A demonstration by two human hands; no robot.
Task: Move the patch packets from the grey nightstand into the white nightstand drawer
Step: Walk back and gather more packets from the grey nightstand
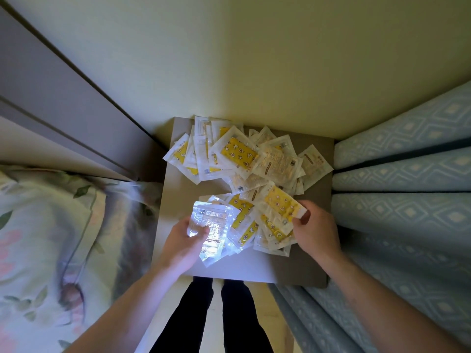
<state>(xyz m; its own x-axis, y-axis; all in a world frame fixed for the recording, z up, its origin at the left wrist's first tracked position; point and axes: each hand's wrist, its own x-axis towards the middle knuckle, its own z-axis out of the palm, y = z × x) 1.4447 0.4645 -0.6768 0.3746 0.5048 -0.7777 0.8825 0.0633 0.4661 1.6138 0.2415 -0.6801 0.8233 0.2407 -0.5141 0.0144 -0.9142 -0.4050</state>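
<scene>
Several clear patch packets with yellow star-and-moon patches lie heaped on the grey nightstand (316,256); the main pile (244,154) sits at its back half. My left hand (183,245) grips a fanned stack of packets (211,225), their shiny backs glaring in the light. My right hand (314,225) pinches the edge of a yellow packet (280,203) on top of a smaller bunch near the front of the nightstand. The white nightstand and its drawer are not in view.
A bed with floral bedding (46,238) lies to the left. Blue patterned curtains (407,174) hang close on the right. A pale wall stands behind the nightstand, and grey panels (51,98) run along the left. My dark trouser legs (221,319) show below.
</scene>
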